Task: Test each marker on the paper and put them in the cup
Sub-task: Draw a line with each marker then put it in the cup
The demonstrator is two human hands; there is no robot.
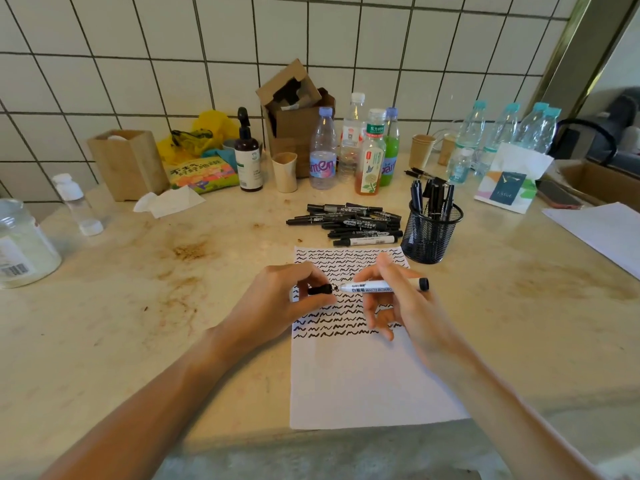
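A white sheet of paper (363, 382) lies in front of me, its upper half filled with rows of black squiggles. Above it, my right hand (405, 306) grips a white whiteboard marker (377, 286), lying level with its tip pointing left. My left hand (280, 299) pinches the black cap (320, 289), which sits just off the tip. A pile of several black markers (349, 225) lies behind the paper. To its right stands a black mesh cup (431, 233) with several markers upright in it.
Bottles (322, 150), a cardboard box (294, 109), paper cups (422, 150) and a dark spray bottle (247, 154) crowd the back of the stained counter. A wooden box (128, 161) and jar (20, 244) stand left; a tissue pack (509, 181) and another sheet (602, 230) lie right.
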